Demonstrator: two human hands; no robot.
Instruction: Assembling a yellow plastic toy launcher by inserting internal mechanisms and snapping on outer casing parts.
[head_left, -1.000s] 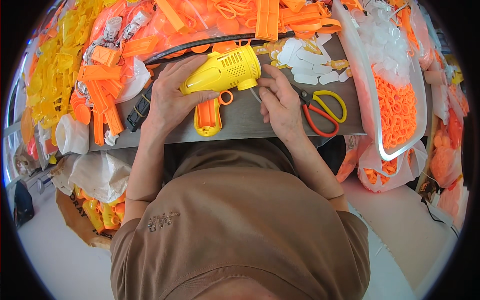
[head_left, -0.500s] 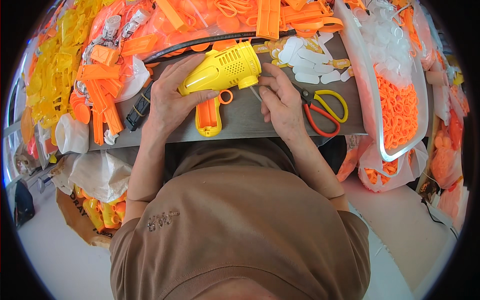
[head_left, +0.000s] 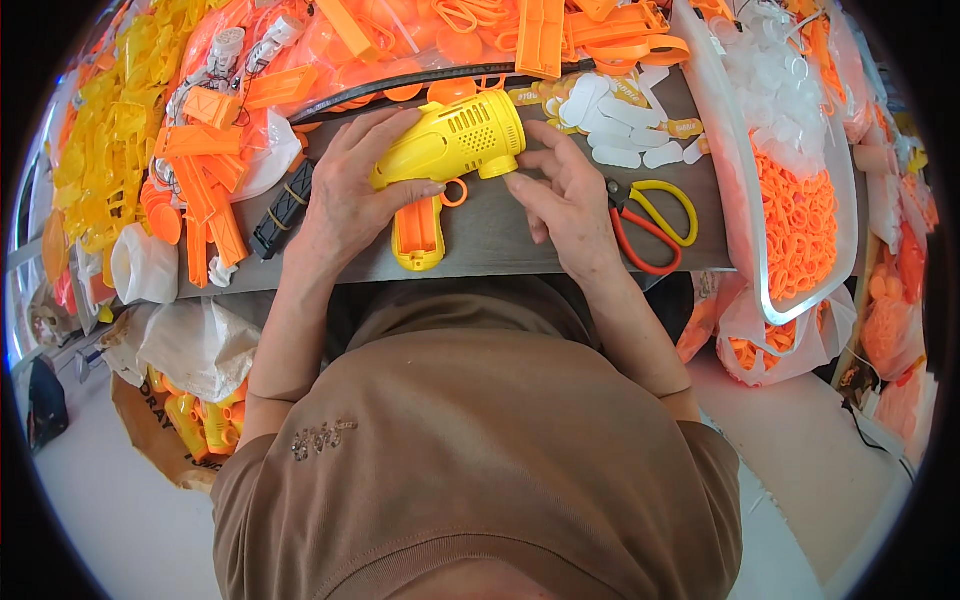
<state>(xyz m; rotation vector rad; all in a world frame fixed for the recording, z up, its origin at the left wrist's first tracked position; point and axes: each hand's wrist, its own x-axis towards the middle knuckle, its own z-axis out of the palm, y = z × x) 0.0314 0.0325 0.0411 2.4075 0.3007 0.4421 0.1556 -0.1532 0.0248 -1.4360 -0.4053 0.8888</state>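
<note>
A yellow plastic toy gun (head_left: 450, 135) with vent slots and a round port lies on its side above the dark table. Its handle points toward me and has an open orange-lined compartment (head_left: 420, 232); an orange ring trigger (head_left: 454, 193) sits beside it. My left hand (head_left: 355, 175) is closed round the rear of the body, thumb on the near side, fingers over the top. At the front end, my right hand (head_left: 565, 190) has its curled fingers against the muzzle, with the thumb at the round port. Whether a small part is between those fingers is hidden.
Red-and-yellow-handled scissors (head_left: 655, 225) lie right of my right hand, below white oval pieces (head_left: 615, 130). A translucent bin (head_left: 745, 200) holds orange rings. Orange parts (head_left: 205, 190) and a black strapped bar (head_left: 283, 212) are at left; yellow parts (head_left: 110, 150) pile beyond.
The toy gun has shifted slightly right with my left hand. The thin pale strip by my right fingertips no longer shows, and my right thumb has come up to the round port.
</note>
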